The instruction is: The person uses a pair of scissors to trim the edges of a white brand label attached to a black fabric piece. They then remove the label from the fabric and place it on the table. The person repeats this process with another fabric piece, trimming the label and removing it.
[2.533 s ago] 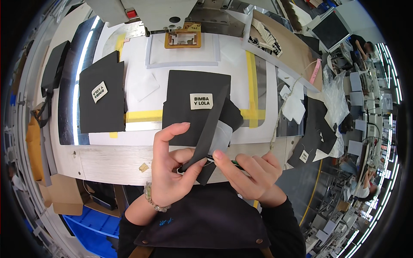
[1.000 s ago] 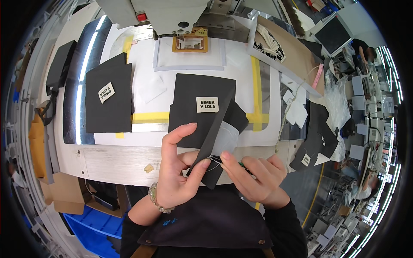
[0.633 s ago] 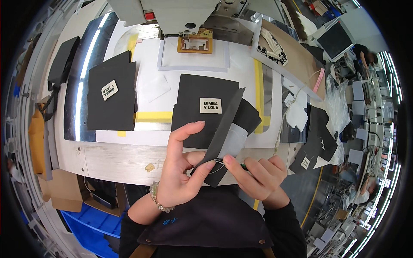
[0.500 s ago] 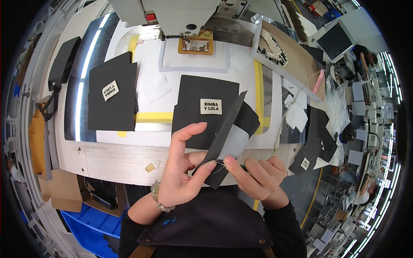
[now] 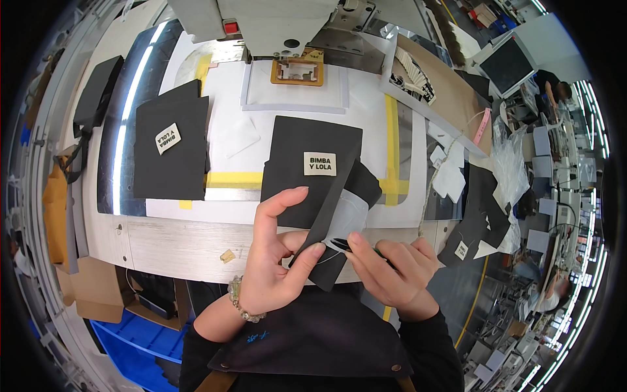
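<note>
My left hand (image 5: 277,251) pinches the lower end of a folded dark grey fabric piece (image 5: 326,209) between thumb and fingers, its index finger raised. A translucent whitish backing (image 5: 348,214) shows on the piece's turned-up side. Closed around a small cutting tool, probably thread snips (image 5: 341,244), my right hand (image 5: 392,264) holds its dark tip by my left thumb. A bit of green shows at its handle, mostly hidden by the fingers. A thin pale thread loops below the tip. Behind lies a flat dark panel (image 5: 287,150) with a cream label (image 5: 320,164).
A sewing machine head (image 5: 281,26) with an orange-yellow clamp frame (image 5: 297,72) stands at the back. Left lie labelled dark panels (image 5: 170,170). At right are a shallow tray (image 5: 444,91), fabric scraps (image 5: 480,209) and clear plastic (image 5: 513,163). A blue crate (image 5: 130,340) sits below left.
The folded piece has tilted and shifted slightly left, showing its backing differently. In my right hand, the tool's dark tip now shows more plainly at the fabric edge. My left hand has barely moved.
</note>
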`<state>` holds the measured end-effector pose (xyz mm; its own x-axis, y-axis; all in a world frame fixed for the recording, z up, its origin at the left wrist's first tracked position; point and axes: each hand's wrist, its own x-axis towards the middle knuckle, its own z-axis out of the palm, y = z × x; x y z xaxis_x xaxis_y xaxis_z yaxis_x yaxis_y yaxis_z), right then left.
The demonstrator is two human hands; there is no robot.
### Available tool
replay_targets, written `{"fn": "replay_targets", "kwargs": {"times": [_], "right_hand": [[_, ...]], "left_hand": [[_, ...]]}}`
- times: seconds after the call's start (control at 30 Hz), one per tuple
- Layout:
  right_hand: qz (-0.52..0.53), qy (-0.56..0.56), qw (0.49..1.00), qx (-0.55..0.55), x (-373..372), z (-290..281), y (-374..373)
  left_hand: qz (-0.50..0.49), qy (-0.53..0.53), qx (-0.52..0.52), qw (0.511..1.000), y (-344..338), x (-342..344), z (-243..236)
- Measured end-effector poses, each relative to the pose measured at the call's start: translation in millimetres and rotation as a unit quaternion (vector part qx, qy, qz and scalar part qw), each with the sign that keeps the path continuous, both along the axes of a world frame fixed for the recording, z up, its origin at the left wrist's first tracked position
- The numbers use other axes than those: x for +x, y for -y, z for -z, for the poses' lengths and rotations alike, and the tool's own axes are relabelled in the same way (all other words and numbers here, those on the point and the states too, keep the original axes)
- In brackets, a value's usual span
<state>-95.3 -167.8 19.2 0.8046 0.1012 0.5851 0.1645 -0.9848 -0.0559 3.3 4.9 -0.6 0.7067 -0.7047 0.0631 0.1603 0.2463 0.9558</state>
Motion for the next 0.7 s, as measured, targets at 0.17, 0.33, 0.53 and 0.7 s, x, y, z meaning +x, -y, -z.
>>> {"fn": "replay_targets", "kwargs": {"times": [0.17,0.33,0.53,0.7], "right_hand": [[0.04,-0.044,0.902,0.428,15,8,10],[-0.03,-0.298,0.652,0.696,20,25,38],[-0.012,-0.298,0.665,0.685,22,16,21],[0.003,-0.345,0.677,0.651,22,18,16]], "left_hand": [[0.003,-0.054,-0.022,0.998,0,6,2],[0.013,-0.102,-0.033,0.994,-4,15,10],[-0.004,-0.129,-0.04,0.991,-3,17,12],[-0.018,-0.147,-0.021,0.989,-1,15,17]]}}
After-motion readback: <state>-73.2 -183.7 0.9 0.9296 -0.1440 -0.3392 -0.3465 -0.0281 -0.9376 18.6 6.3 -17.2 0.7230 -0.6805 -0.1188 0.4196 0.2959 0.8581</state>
